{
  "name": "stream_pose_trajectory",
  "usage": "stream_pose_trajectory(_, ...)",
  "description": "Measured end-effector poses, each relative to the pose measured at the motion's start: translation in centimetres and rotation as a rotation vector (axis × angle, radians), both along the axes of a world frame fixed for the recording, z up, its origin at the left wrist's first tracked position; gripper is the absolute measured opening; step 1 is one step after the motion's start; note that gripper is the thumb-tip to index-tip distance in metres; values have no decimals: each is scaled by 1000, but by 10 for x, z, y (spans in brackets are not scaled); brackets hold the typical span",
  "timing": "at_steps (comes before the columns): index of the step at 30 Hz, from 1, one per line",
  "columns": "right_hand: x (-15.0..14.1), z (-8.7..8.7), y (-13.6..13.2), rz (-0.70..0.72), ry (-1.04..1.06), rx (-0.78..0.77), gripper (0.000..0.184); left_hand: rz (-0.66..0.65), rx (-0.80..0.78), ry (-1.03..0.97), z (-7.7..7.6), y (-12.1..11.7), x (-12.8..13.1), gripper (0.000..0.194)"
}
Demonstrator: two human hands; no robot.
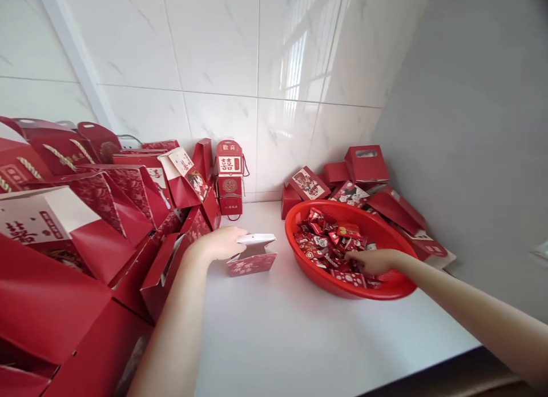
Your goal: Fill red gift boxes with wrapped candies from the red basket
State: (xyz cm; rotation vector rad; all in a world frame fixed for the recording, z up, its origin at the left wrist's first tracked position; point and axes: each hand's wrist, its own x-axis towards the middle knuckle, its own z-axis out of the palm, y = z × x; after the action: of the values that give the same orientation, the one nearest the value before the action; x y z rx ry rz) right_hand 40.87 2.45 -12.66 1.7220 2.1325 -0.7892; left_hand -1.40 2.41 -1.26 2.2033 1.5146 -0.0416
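Note:
My left hand grips the rim of a small open red gift box that stands on the white table. My right hand reaches into a round red basket, fingers curled down among the red wrapped candies that fill it. What those fingers hold, if anything, is hidden among the wrappers.
A heap of red gift boxes and bags fills the left side. One decorated red box stands upright against the tiled wall. More red boxes lie behind and to the right of the basket, by the grey wall.

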Motion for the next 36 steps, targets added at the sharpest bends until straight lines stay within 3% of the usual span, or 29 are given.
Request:
stream_pose_trajectory(2, -6, -2, 2, -3, 49, -17, 68, -8, 1, 14, 2, -2, 4, 30)
stream_pose_trajectory(6, -9, 6, 5, -2, 295, -27, 31, 7, 8, 55, 3, -3, 6, 33)
stream_pose_trajectory(10, -14, 30, 1, -31, 494, 101, 34, -17, 8, 39, -2, 5, 0, 33)
stream_pose_trajectory(14, -20, 54, -3, -28, 382, 273, 25, -45, -2, 7, -3, 6, -1, 36)
stream_pose_trajectory(17, -20, 60, -1, -47, 275, 223, 23, -23, -35, -2, 2, 3, 0, 41)
stream_pose_trajectory(20, -19, 55, 3, -49, 152, 159, 23, -24, -41, -21, 7, -2, 0, 46)
stream_pose_trajectory(25, -25, 27, 4, -5, -23, 137, 8, -22, -15, -16, 14, -8, 2, 49)
stream_pose_trajectory(30, -27, 3, 8, -58, -157, 133, 25, -19, -22, -27, 18, -13, 7, 43)
stream_pose_trajectory(33, -22, 1, 10, -47, -201, 120, 25, -17, -27, -28, 18, -14, 7, 37)
stream_pose_trajectory(36, -20, 12, 6, -20, -208, 138, 14, -42, -31, -41, 16, -13, 3, 38)
